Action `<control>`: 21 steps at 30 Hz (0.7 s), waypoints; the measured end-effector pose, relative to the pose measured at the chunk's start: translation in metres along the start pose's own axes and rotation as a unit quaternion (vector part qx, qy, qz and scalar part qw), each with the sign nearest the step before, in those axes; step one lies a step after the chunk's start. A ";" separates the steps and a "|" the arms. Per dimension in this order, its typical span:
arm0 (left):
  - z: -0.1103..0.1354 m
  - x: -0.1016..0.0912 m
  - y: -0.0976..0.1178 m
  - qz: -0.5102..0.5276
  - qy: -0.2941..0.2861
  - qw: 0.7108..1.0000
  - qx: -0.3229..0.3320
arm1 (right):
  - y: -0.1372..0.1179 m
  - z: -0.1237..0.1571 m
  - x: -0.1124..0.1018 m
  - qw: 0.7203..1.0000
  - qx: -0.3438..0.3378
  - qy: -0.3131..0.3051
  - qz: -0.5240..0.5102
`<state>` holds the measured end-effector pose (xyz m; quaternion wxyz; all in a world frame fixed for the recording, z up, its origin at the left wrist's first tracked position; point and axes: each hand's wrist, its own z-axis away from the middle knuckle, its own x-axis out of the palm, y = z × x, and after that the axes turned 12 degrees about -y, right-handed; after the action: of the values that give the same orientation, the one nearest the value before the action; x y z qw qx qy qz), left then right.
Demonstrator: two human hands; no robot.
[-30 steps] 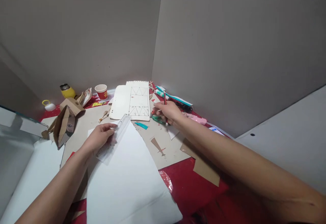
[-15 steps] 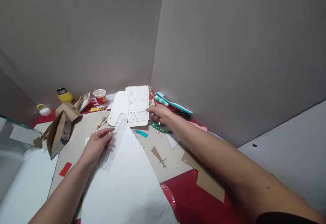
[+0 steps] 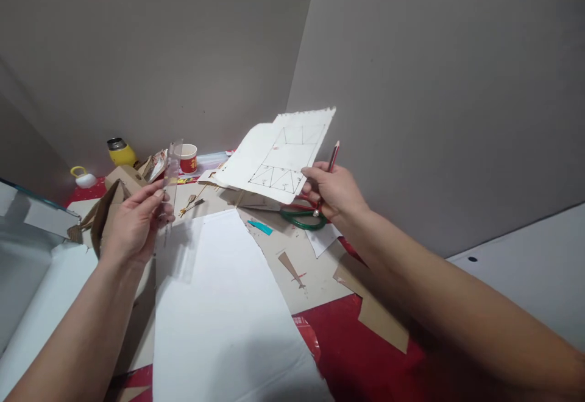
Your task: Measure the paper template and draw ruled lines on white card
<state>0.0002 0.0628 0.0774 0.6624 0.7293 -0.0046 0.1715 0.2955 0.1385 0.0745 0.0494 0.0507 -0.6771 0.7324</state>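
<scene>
The drawn sheet [image 3: 295,153], white with triangles inside ruled lines, is held tilted above the counter [image 3: 338,353]; whether its left end touches anything, I cannot tell. It lies at ten o'clock from the right hand [image 3: 340,192], whose thumb and fingers are pinched on its right edge, with a pencil [image 3: 334,157] also in the grasp, point upward. From the left hand [image 3: 134,222], the sheet is well apart, at about two o'clock. That hand's thumb and fingers are closed on a clear ruler [image 3: 172,173], which stands nearly upright. Between four and five o'clock from the left hand lies a large white panel [image 3: 219,317]. A green loop handle [image 3: 301,225] sits just beside the right hand, toward eight o'clock. From the sheet, a teal scrap [image 3: 260,227] is near seven o'clock, a brown strip [image 3: 290,267] at six, a cardboard piece [image 3: 384,323] at five, and at nine a paper cup [image 3: 188,161], then a yellow bottle [image 3: 122,155].
</scene>
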 end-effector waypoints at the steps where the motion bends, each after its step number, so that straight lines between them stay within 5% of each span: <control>1: 0.000 -0.001 0.003 -0.004 -0.003 1.000 0.008 | 0.001 0.006 0.003 1.000 0.008 -0.011 -0.005; 6: 0.001 -0.010 0.014 -0.058 -0.053 0.997 0.025 | 0.035 0.052 0.035 0.992 0.099 -0.078 -0.026; 11: 0.004 -0.011 0.007 -0.177 -0.135 0.974 -0.042 | 0.073 0.089 0.059 0.969 0.199 -0.130 -0.061; 21: 0.007 0.000 -0.010 -0.323 -0.180 0.915 -0.160 | 0.072 0.097 0.048 0.918 0.305 -0.254 0.006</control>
<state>0.0046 0.0577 0.0675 0.7778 0.5936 0.0845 -0.1885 0.2390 0.0363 0.0177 -0.1466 0.2434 -0.4109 0.8663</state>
